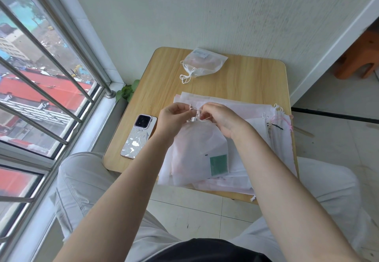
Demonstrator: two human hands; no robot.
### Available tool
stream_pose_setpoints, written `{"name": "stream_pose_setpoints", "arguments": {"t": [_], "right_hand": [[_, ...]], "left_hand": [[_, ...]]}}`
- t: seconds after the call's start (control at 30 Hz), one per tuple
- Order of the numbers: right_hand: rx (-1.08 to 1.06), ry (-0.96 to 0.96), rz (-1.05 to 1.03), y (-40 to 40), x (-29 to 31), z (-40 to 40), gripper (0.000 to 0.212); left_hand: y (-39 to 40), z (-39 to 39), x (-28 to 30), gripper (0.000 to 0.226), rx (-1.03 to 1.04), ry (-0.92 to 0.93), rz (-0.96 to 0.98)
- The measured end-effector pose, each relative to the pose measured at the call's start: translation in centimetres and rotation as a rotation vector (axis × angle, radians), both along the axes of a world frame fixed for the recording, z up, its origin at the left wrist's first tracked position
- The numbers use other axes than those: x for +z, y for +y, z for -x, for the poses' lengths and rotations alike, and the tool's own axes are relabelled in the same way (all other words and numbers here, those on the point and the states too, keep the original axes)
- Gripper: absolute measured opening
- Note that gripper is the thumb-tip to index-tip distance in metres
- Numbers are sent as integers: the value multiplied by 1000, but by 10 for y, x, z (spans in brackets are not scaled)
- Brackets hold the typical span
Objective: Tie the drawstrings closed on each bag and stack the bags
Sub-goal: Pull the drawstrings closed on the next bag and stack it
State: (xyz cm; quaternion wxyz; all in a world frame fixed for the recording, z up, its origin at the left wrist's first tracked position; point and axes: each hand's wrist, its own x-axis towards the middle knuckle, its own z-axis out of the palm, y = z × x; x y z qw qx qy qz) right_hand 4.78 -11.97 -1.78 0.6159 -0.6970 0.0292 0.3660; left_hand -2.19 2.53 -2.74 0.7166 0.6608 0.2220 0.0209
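A small wooden table (242, 77) with rounded corners stands against a pale wall, beside a barred window (47, 89) that looks down on red roofs; the floor is pale tile, a green plant (127, 90) shows at the table's far left corner, and an orange-brown stool (361, 57) sits at the right edge of the view; a phone (139, 136) in a silvery patterned case lies face down on the table's left side; at the far edge lies a tied bag (205, 62), translucent white, its neck gathered and its white cords looped toward the left; its contents cannot be made out; nearer the person a heap of flat bags (256, 122) covers the right and near part of the table, with white and pink cord ends showing at its right edge; above that heap the person holds one bag (199, 145), which bears a green label near its lower corner; the left hand (174, 116) and the right hand (221, 118) meet at its gathered neck, fingers curled, each pinching the white drawstring (195, 113); grey trousers show below.
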Motion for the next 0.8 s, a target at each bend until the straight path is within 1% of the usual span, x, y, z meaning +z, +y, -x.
{"name": "stream_pose_setpoints", "arguments": {"t": [0.07, 0.17, 0.33, 0.47, 0.63, 0.73, 0.8], "right_hand": [[-67, 29, -42, 2, 0, -2, 14], [-61, -39, -35, 2, 0, -3, 21], [-50, -128, 15, 0, -3, -5, 18], [-127, -134, -60, 0, -3, -6, 14], [-262, 8, -270, -4, 2, -9, 14], [-301, 8, -336, -5, 1, -10, 13], [-319, -18, -344, -5, -1, -10, 12]], "left_hand": [[-3, 1, 2, 13, -10, 11, -14], [-5, 2, 3, 12, -19, 30, -49], [-3, 2, 1, 12, -19, 56, -60], [-5, 3, 3, 13, -21, 74, -71], [-6, 3, 5, 12, -22, 82, -81], [-6, 2, 6, 12, -21, 84, -73], [-6, 2, 6, 13, -20, 85, -69]]}}
